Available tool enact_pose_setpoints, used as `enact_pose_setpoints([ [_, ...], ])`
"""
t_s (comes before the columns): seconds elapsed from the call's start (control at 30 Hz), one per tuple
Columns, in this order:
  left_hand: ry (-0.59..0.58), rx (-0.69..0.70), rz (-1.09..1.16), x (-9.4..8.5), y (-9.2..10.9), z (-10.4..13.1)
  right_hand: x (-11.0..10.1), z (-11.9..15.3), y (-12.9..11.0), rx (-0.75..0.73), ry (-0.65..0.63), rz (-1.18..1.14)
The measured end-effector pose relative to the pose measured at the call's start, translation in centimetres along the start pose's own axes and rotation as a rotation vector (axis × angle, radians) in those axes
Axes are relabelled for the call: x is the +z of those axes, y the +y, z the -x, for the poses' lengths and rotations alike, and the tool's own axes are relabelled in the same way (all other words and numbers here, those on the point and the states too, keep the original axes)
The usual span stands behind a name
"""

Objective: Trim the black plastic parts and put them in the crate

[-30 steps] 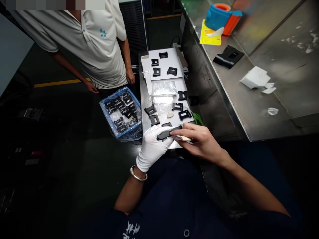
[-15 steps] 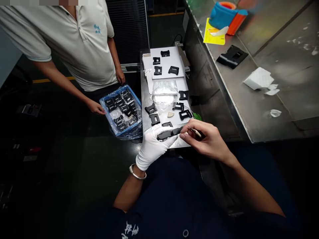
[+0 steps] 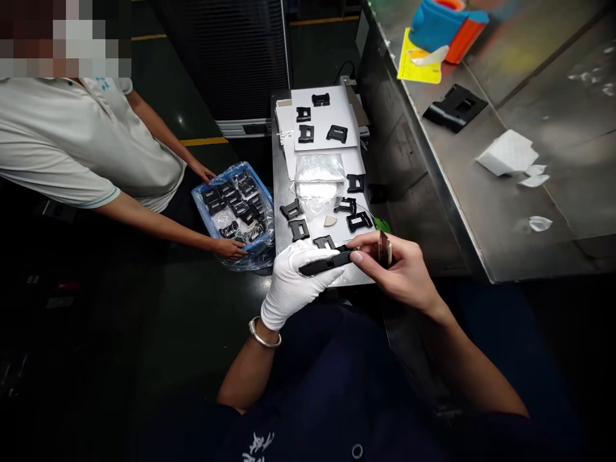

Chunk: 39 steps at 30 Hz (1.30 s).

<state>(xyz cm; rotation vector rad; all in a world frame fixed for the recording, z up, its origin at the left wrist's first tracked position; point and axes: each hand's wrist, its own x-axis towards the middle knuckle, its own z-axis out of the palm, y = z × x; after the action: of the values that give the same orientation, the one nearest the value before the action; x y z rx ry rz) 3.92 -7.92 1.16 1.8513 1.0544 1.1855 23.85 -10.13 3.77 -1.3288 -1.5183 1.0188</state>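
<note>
My left hand, in a white glove, grips a black plastic part above the near edge of the metal table. The bare fingertips of my right hand pinch the right end of the same part. A thin tool is tucked between the fingers of that hand. Just beyond my hands, several similar black frames lie on white sheets, beside a small beige piece and a clear plastic bag.
At the left, a person's two hands hold a blue bin of black parts. The raised metal bench on the right bears a blue and orange object, a black part and white scraps.
The other person has leaned in and now has both hands on the bin. The black part in my hands has tilted, and the tool in my right hand has turned more upright.
</note>
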Motion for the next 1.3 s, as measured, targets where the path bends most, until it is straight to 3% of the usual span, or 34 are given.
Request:
enact_pose_setpoints([
  [0.1,-0.048,-0.068,0.057,0.2,-0.3,0.0,0.1,0.0,0.4,-0.003,-0.031,0.017],
  [0.33,-0.024,-0.135,0.117,0.8,-1.4,0.2,0.4,-0.2,0.6,-0.069,-0.054,0.086],
  [0.57,-0.149,-0.176,0.057,0.5,-0.7,0.1,0.2,-0.4,1.0,-0.013,-0.015,0.027],
  [0.83,-0.113,-0.234,0.133,0.6,-0.9,0.2,0.4,-0.3,1.0,-0.021,-0.01,0.024],
  [1.07,-0.151,-0.41,0.186,0.4,-0.8,0.1,0.6,-0.4,1.5,-0.011,-0.019,0.035],
  [1.23,-0.22,-0.332,0.119,0.1,-1.0,0.0,0.7,-0.4,1.7,-0.006,-0.036,0.067],
  [1.3,-0.304,-0.259,0.076,0.1,-1.1,-0.2,0.9,-0.4,1.6,-0.014,-0.077,0.091],
])
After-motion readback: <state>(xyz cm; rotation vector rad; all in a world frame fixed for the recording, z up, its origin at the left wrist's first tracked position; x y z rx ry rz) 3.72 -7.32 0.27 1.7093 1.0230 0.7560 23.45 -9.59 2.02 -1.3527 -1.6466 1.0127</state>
